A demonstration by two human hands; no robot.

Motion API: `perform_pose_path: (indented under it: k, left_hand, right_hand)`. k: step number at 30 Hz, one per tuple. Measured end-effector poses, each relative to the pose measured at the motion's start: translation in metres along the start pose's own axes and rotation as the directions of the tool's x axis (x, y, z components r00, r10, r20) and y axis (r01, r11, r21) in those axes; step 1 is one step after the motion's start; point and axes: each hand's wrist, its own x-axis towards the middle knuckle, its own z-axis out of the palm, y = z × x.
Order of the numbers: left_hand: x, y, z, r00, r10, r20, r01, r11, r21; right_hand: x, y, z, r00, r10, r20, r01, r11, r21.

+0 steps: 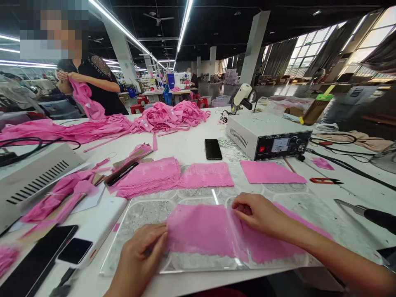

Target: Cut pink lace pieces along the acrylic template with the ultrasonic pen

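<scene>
Two pink fabric pieces lie side by side on a marbled, glossy board, the left piece [198, 229] and the right piece [262, 247], with a shiny clear strip between them. My left hand [140, 255] pinches the left edge of the left piece between thumb and fingers. My right hand [253, 210] has its fingertips pressed together at the top of the clear strip; what it grips there is too small to make out. Behind the board [142, 210] sit a stack of pink lace-edged pieces [151, 175], a thinner lace pile [207, 175] and a plain pink piece [272, 172].
A black phone [213, 149] lies near a metal control box [269, 134]. Red-handled snips [324, 180] and a black-handled metal tool [368, 212] are at the right. A white device [93, 235] stands left. Across the table, a person [95, 82] handles pink fabric near a heap [170, 117].
</scene>
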Motion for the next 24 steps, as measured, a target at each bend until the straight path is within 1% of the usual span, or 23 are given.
perform_pose_path:
  k: [2,5,9,14,19,24]
  left_hand:
    - [0.000,0.000,0.001,0.997,0.072,-0.010,-0.071,0.997,0.039]
    - [0.002,0.000,0.000,0.991,0.136,-0.014,-0.135,0.989,0.068]
    - [0.002,-0.004,-0.002,0.989,0.150,0.008,-0.150,0.984,0.093]
    - [-0.005,-0.009,-0.007,0.981,0.195,-0.007,-0.192,0.969,0.157]
    - [-0.016,-0.012,-0.016,0.968,0.251,-0.007,-0.240,0.934,0.266]
    - [-0.024,-0.017,-0.023,0.959,0.284,0.004,-0.271,0.910,0.313]
  right_hand:
    - [0.004,-0.002,0.001,1.000,0.008,0.001,-0.008,1.000,-0.015]
    - [0.010,-0.007,0.003,1.000,0.013,0.010,-0.012,0.999,-0.047]
    - [0.013,-0.011,0.003,0.999,0.007,0.031,-0.004,0.995,-0.096]
    - [0.017,-0.016,-0.002,0.999,-0.008,0.034,0.012,0.992,-0.127]
    - [0.029,-0.030,-0.004,0.996,-0.053,0.075,0.061,0.992,-0.115]
    - [0.041,-0.040,-0.001,0.990,-0.078,0.117,0.087,0.993,-0.081]
